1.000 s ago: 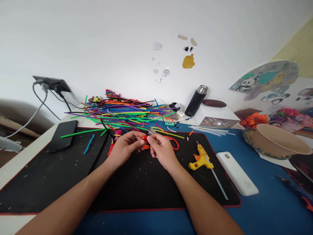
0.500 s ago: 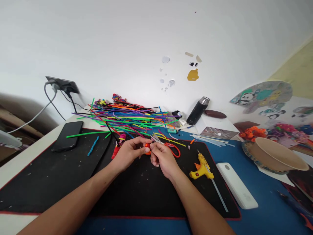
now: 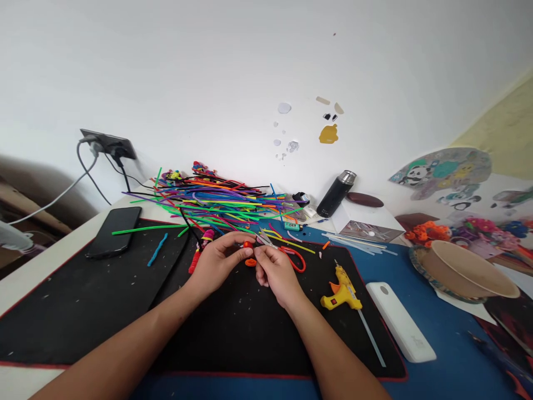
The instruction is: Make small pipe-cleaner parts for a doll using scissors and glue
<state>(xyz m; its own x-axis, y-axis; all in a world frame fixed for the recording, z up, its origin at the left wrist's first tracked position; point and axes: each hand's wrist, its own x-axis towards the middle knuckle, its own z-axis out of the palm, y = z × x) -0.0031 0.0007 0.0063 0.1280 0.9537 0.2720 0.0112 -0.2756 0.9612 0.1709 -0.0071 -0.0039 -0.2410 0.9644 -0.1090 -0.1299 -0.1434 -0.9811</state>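
My left hand (image 3: 219,260) and my right hand (image 3: 275,269) meet over the black mat (image 3: 83,300). Both pinch a small orange pipe-cleaner piece (image 3: 249,245) between thumb and fingertips. A second orange curl (image 3: 250,262) lies on the mat just below it. A red loop of pipe cleaner (image 3: 296,258) lies right of my right hand. A small red and pink figure (image 3: 200,248) lies left of my left hand.
A heap of coloured pipe cleaners (image 3: 212,200) lies behind my hands. A yellow glue gun (image 3: 342,289) and a white power bank (image 3: 400,321) lie to the right. A phone (image 3: 114,230) rests at left. A black flask (image 3: 335,193) and a paper bowl (image 3: 468,269) stand at right.
The view has tilted up a little, so the desk sits lower in frame. My hands stay together on the orange piece, fingers shifting slightly.
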